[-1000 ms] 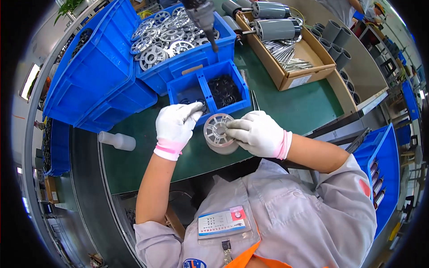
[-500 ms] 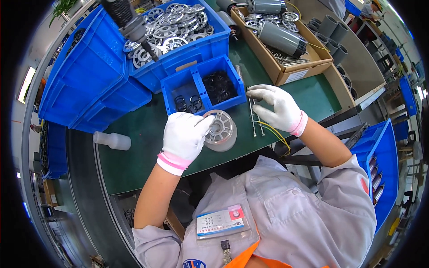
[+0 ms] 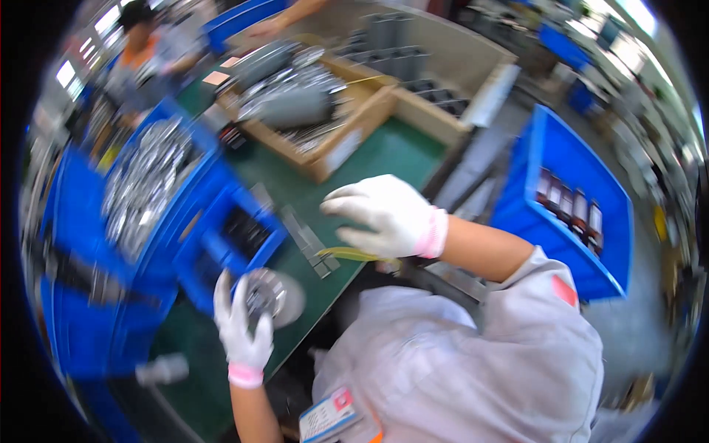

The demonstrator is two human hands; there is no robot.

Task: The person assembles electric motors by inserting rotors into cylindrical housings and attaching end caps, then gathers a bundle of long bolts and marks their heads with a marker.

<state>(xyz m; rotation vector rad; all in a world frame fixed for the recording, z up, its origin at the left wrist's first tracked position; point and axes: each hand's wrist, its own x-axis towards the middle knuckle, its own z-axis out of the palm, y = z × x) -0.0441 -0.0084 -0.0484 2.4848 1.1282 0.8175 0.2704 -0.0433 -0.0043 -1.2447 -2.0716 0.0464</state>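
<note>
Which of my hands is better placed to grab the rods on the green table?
Probably your right hand: it hovers open near the rods, with nothing visible in its grip, while your left hand is at the clear cylinder.

Wearer's hands (image 3: 244,328): two, centre and 8 o'clock. Carton (image 3: 319,164), 11 o'clock: one; large cylinders (image 3: 297,109) inside: two. Clear drum (image 3: 289,299), 8 o'clock: one. Dark tubes (image 3: 577,210), 3 o'clock: at least four.

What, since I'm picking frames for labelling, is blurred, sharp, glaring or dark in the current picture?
Head view: motion blur smears the shiny silver metal parts and whitish tubular piece at left; head view: the white-gloved right hand looks sharper; head view: bright white window panes glare at upper left, and the fisheye corners go black.
</note>
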